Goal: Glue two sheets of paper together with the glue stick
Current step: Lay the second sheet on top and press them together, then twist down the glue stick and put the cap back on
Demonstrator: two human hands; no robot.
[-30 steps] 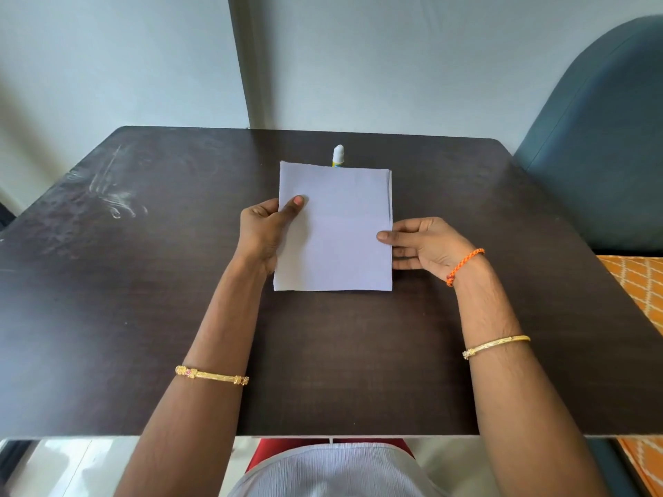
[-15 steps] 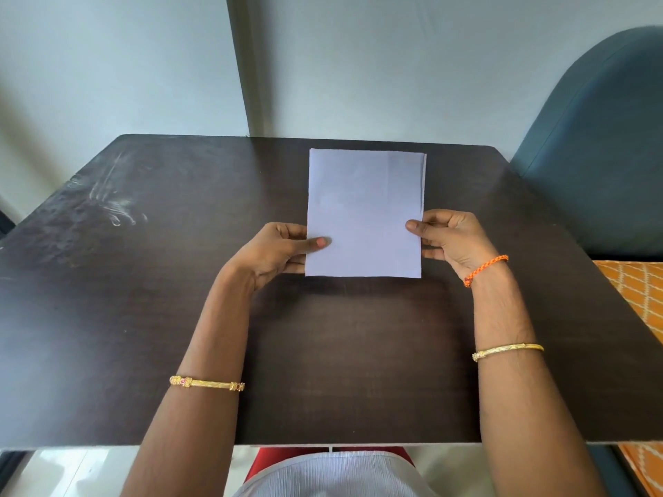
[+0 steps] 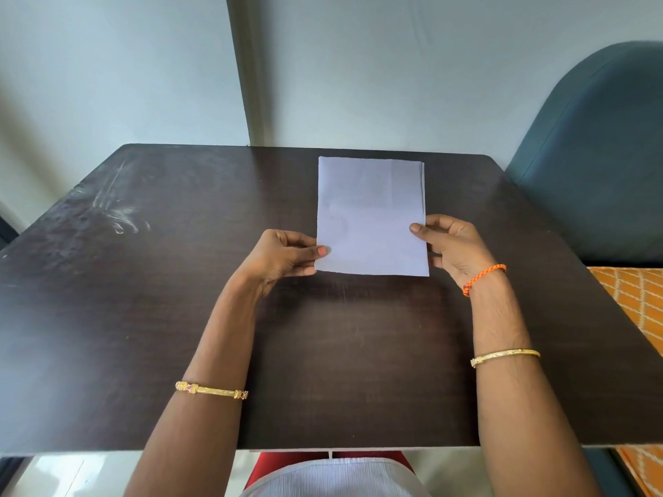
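The white paper sheets (image 3: 371,209) are held up off the dark table (image 3: 143,317), tilted toward me, with a second sheet's edge showing along the right side. My left hand (image 3: 287,258) pinches the lower left corner between thumb and fingers. My right hand (image 3: 452,245) grips the lower right edge, thumb on the front. The glue stick is hidden behind the raised paper.
A teal chair back (image 3: 592,156) stands at the table's right rear corner. An orange patterned cushion (image 3: 638,303) lies past the right edge. Pale scuff marks (image 3: 114,209) show on the table's left. A wall runs just behind the table.
The paper has been lifted from flat on the table and raised, shifting right. Both hands slid down to its lower corners. The glue stick behind it is now covered.
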